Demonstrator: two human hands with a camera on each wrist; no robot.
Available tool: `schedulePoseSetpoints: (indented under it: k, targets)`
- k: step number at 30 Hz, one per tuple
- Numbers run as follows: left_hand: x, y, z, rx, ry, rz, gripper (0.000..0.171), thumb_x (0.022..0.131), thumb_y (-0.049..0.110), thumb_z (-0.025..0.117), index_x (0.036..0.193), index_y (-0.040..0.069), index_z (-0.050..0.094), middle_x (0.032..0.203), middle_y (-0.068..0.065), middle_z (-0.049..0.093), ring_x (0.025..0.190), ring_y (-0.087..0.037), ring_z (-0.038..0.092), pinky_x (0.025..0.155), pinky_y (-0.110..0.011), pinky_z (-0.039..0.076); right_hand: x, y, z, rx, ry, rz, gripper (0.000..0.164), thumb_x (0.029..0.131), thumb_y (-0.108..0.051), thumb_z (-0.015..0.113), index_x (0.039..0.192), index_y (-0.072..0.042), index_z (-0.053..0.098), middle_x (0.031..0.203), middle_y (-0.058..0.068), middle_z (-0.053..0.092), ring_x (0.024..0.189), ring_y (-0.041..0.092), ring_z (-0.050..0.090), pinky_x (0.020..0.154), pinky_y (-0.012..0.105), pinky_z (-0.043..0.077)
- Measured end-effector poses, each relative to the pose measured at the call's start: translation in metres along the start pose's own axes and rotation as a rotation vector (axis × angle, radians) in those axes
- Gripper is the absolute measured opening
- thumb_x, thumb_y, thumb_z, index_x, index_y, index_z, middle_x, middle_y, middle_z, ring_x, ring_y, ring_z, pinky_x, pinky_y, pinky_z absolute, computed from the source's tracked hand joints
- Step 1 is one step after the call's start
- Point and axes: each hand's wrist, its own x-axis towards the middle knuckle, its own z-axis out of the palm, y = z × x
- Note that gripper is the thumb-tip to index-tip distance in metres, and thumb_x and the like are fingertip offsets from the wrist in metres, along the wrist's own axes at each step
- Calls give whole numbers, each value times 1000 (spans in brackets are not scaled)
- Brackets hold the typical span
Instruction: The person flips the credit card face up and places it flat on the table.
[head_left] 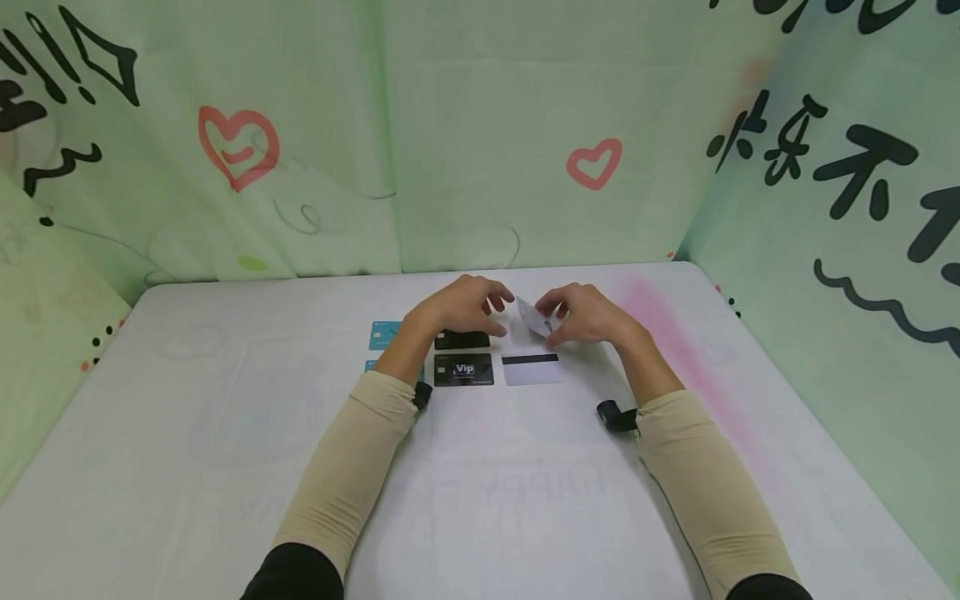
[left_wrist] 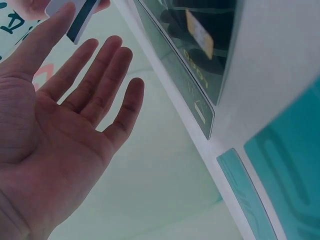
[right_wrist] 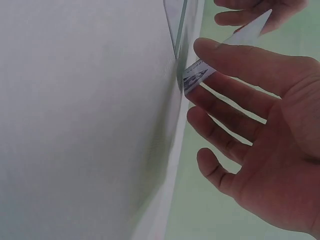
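Between the thumb and fingers of my right hand (head_left: pixel 588 315) a white card (head_left: pixel 534 318) is pinched, tilted above the table. The right wrist view shows a small dark picture on that card's (right_wrist: pixel 197 76) lower corner. My left hand (head_left: pixel 467 305) hovers just left of it, fingers loosely bent and holding nothing. Below the held card lies a white card with a dark stripe (head_left: pixel 534 372). Left of that is a black card marked "Vip" (head_left: pixel 463 370), with another black card (head_left: pixel 461 340) behind it, partly covered by my left hand.
Farther left lie two blue cards (head_left: pixel 384 335), the nearer one mostly hidden by my left forearm. The cards rest in rows on a white-covered table (head_left: pixel 225 433). Pale green cloth walls (head_left: pixel 480 167) with hearts and black lettering stand behind and at both sides.
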Motion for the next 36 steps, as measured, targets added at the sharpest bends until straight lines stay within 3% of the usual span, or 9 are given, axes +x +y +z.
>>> schedulePoseSetpoints:
  k: [20, 36]
  targets:
    - [4, 5, 4, 31, 41, 6, 60, 89, 27, 84, 141, 4, 62, 127, -12, 71, 118, -27, 65, 101, -36, 54, -3, -11, -2, -33, 12, 15, 59, 76, -15, 89, 131, -5, 70, 119, 14, 68, 112, 32, 59, 96, 47, 49]
    - [5, 6, 8, 119, 29, -102, 55, 89, 30, 83, 137, 8, 67, 128, -10, 70, 117, -24, 63, 105, -40, 51, -5, -5, -7, 6, -7, 4, 56, 81, -11, 86, 134, -9, 70, 127, 13, 67, 116, 33, 57, 95, 47, 48]
